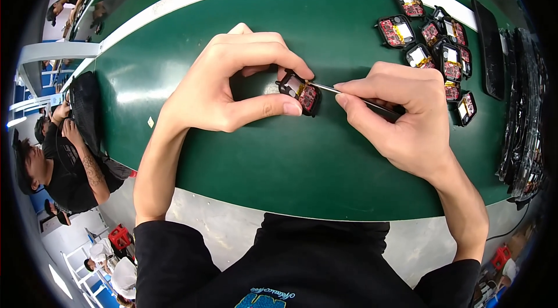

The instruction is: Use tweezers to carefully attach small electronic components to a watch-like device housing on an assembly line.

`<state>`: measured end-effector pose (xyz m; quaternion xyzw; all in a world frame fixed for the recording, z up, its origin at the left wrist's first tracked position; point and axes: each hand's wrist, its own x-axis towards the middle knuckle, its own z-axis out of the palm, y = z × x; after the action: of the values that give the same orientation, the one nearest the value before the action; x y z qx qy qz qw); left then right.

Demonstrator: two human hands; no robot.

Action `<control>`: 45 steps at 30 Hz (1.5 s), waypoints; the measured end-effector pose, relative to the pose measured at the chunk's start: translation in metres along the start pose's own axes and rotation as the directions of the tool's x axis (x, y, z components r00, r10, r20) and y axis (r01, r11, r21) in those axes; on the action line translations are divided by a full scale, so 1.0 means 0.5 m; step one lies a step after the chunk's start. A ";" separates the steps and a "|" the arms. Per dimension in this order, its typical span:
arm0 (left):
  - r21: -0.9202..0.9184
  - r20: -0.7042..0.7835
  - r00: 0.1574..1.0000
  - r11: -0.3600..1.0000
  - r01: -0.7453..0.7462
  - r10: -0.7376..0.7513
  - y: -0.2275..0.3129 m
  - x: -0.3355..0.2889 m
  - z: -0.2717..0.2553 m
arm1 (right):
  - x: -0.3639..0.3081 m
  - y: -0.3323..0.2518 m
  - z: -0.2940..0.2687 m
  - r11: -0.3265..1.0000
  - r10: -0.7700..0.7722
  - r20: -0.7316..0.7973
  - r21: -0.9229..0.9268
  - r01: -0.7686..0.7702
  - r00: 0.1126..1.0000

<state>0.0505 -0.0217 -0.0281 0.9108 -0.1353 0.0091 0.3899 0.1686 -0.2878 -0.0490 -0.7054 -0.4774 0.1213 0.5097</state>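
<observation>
Between the thumb and fingers of my left hand [232, 78] is a small black device housing [301, 94] with a red circuit board and a silvery square part inside. It is held tilted near the middle of the green table. My right hand [401, 113] pinches a slim metal tool [354, 97], which looks like tweezers; its rear part is hidden by the palm. The tool's tip meets the upper right edge of the housing, close to my left index fingertip. Whether the tip grips anything is too small to tell.
Several similar open housings [396, 31] lie grouped at the far right of the green table [261, 162]. Beside them are a long black tray [488, 49] and a stack of black, plastic-wrapped trays [523, 116]. Co-workers sit at the left, one near a black mesh container [86, 113].
</observation>
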 end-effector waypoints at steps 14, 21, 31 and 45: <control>0.013 0.033 0.999 1.000 -0.026 0.026 -0.003 -0.002 -0.002 | 0.003 -0.009 -0.001 0.999 0.024 0.004 -0.025 -0.024 1.000; -0.008 0.030 1.000 1.000 -0.001 0.002 0.003 0.001 -0.002 | -0.001 0.002 0.001 1.000 0.002 0.004 0.012 -0.002 1.000; -0.036 0.002 1.000 0.999 -0.031 0.031 -0.007 -0.004 0.004 | -0.003 -0.008 0.006 0.999 -0.008 -0.020 -0.034 0.007 1.000; -0.042 -0.014 1.000 0.999 0.007 -0.007 0.004 -0.007 0.003 | -0.010 -0.007 0.010 0.964 -0.217 -0.023 -0.160 0.211 0.976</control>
<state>0.0463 -0.0233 -0.0281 0.9027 -0.1296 0.0111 0.4100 0.1608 -0.2887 -0.0499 -0.6898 -0.5484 0.0135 0.4724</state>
